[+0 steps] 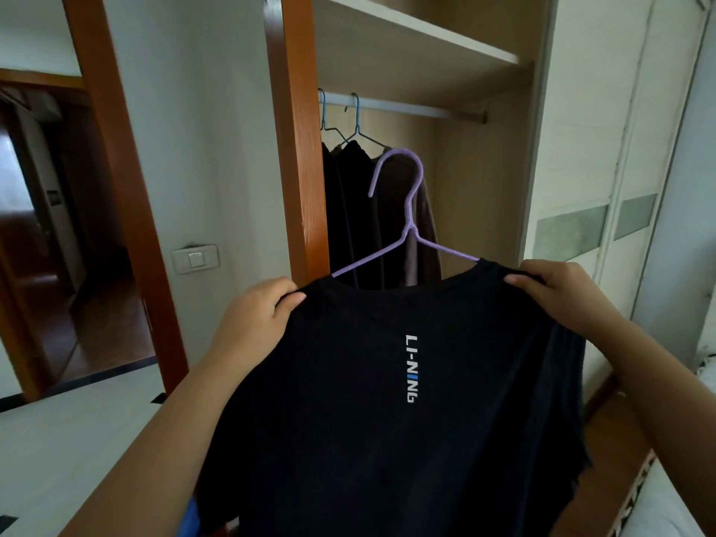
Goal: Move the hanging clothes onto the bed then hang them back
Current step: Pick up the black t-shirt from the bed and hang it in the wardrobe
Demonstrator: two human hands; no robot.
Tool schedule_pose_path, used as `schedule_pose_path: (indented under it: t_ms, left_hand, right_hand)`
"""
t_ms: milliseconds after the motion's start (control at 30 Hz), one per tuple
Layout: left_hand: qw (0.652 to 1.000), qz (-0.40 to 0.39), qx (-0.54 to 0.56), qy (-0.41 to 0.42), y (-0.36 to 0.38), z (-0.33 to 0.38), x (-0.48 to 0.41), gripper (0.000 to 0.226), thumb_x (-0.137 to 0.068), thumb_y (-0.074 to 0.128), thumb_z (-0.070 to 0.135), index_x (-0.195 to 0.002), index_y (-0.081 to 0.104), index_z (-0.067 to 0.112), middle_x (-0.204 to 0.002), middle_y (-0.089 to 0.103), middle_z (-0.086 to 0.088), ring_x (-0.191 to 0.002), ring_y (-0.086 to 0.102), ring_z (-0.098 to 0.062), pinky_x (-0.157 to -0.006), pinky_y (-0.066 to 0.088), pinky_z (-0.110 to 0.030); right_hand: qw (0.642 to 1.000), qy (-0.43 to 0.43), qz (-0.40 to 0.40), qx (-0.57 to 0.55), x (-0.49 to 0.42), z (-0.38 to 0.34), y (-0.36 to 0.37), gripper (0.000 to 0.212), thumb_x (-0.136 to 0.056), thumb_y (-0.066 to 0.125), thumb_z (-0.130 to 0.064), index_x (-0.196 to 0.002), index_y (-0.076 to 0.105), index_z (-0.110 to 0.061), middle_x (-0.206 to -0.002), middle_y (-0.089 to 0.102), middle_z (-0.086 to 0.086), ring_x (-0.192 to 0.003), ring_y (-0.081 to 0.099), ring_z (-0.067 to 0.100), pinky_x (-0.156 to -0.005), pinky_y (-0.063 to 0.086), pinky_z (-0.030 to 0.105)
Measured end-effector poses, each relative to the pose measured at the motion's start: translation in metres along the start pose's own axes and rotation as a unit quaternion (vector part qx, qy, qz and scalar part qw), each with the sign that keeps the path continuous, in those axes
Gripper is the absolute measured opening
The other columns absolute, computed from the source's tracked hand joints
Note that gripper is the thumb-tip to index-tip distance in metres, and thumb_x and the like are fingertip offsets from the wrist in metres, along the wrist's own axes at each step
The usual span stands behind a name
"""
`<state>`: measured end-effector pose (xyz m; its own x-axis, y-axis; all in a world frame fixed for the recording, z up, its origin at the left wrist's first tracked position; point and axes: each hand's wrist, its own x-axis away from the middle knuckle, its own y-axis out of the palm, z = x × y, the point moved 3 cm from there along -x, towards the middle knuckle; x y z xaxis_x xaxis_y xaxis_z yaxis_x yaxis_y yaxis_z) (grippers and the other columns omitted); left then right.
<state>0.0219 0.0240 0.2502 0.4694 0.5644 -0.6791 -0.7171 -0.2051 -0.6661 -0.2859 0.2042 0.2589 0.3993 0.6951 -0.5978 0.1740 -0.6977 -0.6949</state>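
A black T-shirt [387, 439] with white lettering hangs on a purple hanger [410, 211], held up in front of the open wardrobe. My left hand [255, 315] pinches the shirt's left shoulder. My right hand [561, 292] pinches its right shoulder. The hanger's hook points up and left, below the white closet rod [418, 110] and apart from it. Two dark garments [387, 211] hang from blue hangers [356, 122] at the rod's left end.
An orange wooden post [302, 149] frames the wardrobe's left side, with a shelf [418, 44] above the rod. A white sliding door [620, 168] stands to the right. A doorway [58, 226] opens at left. A bed edge [666, 498] shows at bottom right.
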Motion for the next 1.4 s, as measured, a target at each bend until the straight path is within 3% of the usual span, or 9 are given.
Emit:
schedule_pose_path:
  t_ms: [133,400,467,633,767,900,1033,1200,1400]
  left_hand:
    - [0.999,0.0,0.01,-0.033,0.006,-0.008,0.002,0.02,-0.093,0.045,0.027,-0.084,0.059,0.015,-0.073,0.061,-0.003,-0.066,0.052,-0.016,-0.056,0.035,-0.019]
    - [0.998,0.044,0.01,-0.048,0.01,-0.021,0.011,0.024,-0.093,0.048,0.022,-0.09,0.064,0.006,-0.073,0.059,-0.008,-0.068,0.047,-0.018,-0.056,0.029,-0.015]
    - [0.998,0.039,0.018,-0.042,0.017,-0.022,0.016,0.024,-0.093,0.048,0.022,-0.089,0.065,0.005,-0.073,0.062,-0.012,-0.067,0.048,-0.019,-0.055,0.03,-0.016]
    - [0.998,0.009,0.058,-0.023,0.053,-0.019,0.035,0.024,-0.093,0.048,0.023,-0.088,0.064,0.006,-0.066,0.056,-0.003,-0.063,0.05,-0.021,-0.053,0.032,-0.018]
    - [0.987,-0.086,0.13,-0.038,0.094,-0.011,0.05,0.022,-0.092,0.049,0.028,-0.09,0.065,0.012,-0.078,0.063,-0.002,-0.074,0.055,-0.019,-0.059,0.037,-0.024]
    - [0.972,-0.156,0.177,-0.026,0.129,0.006,0.052,0.018,-0.091,0.052,0.027,-0.087,0.064,0.015,-0.071,0.056,0.009,-0.071,0.053,-0.011,-0.06,0.037,-0.023]
    - [0.964,-0.15,0.218,-0.017,0.153,0.03,0.047,0.015,-0.09,0.053,0.025,-0.082,0.063,0.016,-0.067,0.057,0.008,-0.065,0.051,-0.004,-0.057,0.034,-0.015]
    - [0.961,-0.139,0.237,0.009,0.186,0.055,0.02,0.019,-0.089,0.055,0.021,-0.084,0.065,0.006,-0.061,0.054,0.008,-0.062,0.049,-0.006,-0.058,0.034,-0.014]
    - [0.949,-0.164,0.268,0.024,0.252,0.086,-0.027,0.018,-0.089,0.055,0.021,-0.085,0.065,0.007,-0.068,0.059,0.001,-0.067,0.055,-0.017,-0.057,0.038,-0.02]
  right_hand:
    - [0.999,0.024,-0.028,0.0,0.003,0.003,0.001,0.021,-0.089,0.056,-0.027,-0.079,0.062,-0.01,-0.065,0.057,0.001,-0.063,0.053,0.012,-0.055,0.038,0.02]
    - [0.993,0.068,-0.076,0.05,0.023,0.03,0.005,0.013,-0.091,0.053,-0.019,-0.094,0.064,-0.012,-0.084,0.058,0.005,-0.082,0.052,0.023,-0.076,0.034,0.028]
    - [0.991,0.09,-0.084,0.044,0.035,0.035,0.008,0.012,-0.092,0.051,-0.018,-0.085,0.059,-0.015,-0.079,0.058,0.005,-0.082,0.054,0.026,-0.075,0.035,0.029]
    - [0.991,0.113,-0.05,0.041,0.075,0.043,0.006,0.017,-0.093,0.049,-0.014,-0.078,0.053,-0.008,-0.067,0.051,0.002,-0.074,0.05,0.026,-0.064,0.033,0.031]
    - [0.985,0.158,-0.015,0.064,0.107,0.059,-0.004,0.016,-0.092,0.052,-0.013,-0.076,0.052,-0.008,-0.066,0.05,0.005,-0.071,0.049,0.025,-0.058,0.033,0.027]
    - [0.977,0.205,0.028,0.061,0.136,0.078,-0.023,0.015,-0.089,0.056,-0.011,-0.075,0.054,-0.007,-0.062,0.05,0.003,-0.062,0.046,0.018,-0.059,0.034,0.019]
    - [0.971,0.219,0.044,0.082,0.149,0.093,-0.044,0.014,-0.089,0.056,-0.01,-0.075,0.054,-0.006,-0.064,0.049,0.003,-0.068,0.045,0.023,-0.061,0.033,0.017]
    - [0.962,0.242,0.089,0.092,0.15,0.116,-0.06,0.014,-0.089,0.055,-0.012,-0.076,0.054,-0.009,-0.067,0.052,0.004,-0.063,0.046,0.009,-0.058,0.034,0.007]
    - [0.946,0.28,0.125,0.102,0.137,0.172,-0.062,0.012,-0.088,0.056,-0.013,-0.076,0.056,-0.011,-0.066,0.052,0.0,-0.068,0.047,0.017,-0.061,0.035,0.016]
